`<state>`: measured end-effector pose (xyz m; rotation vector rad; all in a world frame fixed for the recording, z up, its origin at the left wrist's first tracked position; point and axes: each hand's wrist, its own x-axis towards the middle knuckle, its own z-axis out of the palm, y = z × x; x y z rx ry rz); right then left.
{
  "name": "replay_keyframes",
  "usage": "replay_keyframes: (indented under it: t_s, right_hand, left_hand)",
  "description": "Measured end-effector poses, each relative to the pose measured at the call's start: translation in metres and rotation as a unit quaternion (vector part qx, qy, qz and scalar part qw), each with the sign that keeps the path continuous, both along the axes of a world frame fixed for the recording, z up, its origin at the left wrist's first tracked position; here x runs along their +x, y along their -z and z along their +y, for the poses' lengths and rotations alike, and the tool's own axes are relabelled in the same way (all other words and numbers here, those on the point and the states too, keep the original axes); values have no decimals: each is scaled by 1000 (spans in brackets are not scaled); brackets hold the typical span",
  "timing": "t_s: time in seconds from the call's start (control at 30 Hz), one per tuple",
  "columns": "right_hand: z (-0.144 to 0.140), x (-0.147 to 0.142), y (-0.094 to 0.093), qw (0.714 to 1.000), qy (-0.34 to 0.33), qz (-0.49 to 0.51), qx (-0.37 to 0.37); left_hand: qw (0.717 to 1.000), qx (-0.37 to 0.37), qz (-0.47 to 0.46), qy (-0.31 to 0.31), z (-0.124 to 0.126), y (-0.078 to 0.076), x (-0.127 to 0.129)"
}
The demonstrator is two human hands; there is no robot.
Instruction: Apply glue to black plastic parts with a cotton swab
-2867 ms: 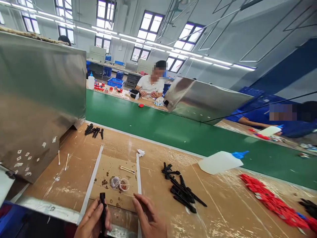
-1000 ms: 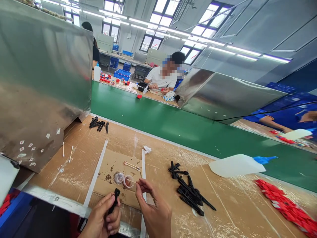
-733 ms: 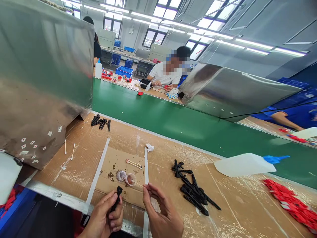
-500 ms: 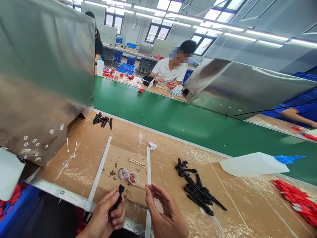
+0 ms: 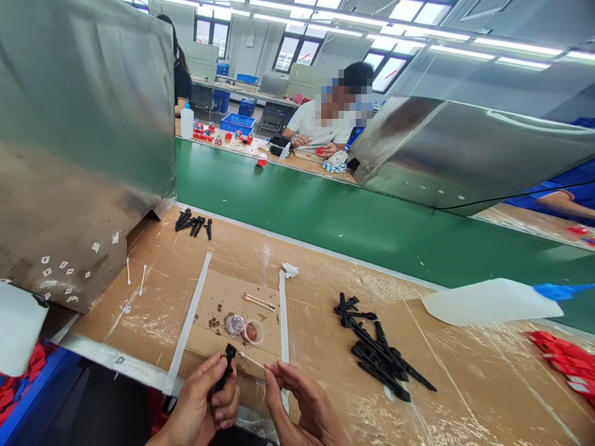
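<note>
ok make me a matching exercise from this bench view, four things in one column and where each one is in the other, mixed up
Things:
1. cotton swab
2. black plastic part
3. squeeze bottle
4. small cup

Places:
A. lying on its side by the green conveyor belt
B. on the cardboard mat, beside a clear lid
C. pinched in the right hand
D. held upright in the left hand

Pairs: 1-C, 2-D, 3-A, 4-B

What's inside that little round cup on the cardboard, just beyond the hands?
The small clear cup holds a reddish-brown liquid or paste at its bottom; what it is cannot be told. Its clear lid lies beside it. The cotton swab in the right hand is outside it.
</note>
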<state>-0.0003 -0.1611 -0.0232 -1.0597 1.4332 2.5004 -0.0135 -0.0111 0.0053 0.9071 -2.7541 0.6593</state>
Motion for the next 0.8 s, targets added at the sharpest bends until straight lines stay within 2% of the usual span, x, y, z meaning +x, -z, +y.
replay_keyframes:
  t_s: [0.1,0.27,0.43,0.8]
  right_hand:
    - [4,0,-1,999,37,-14,20]
    - [13,-1,-2,1000,8,-16,1]
    - [14,-3,-1,1000,10,-11,2]
    - [11,-4,-1,996,59,-43,53]
  left_hand:
    - [1000,-3,8,4,0,2,0]
    - [1000,-7,9,6,0,2,0]
    - [1000,-1,9,7,0,0,0]
    - [1000,-8,-3,-5,1,4,-2]
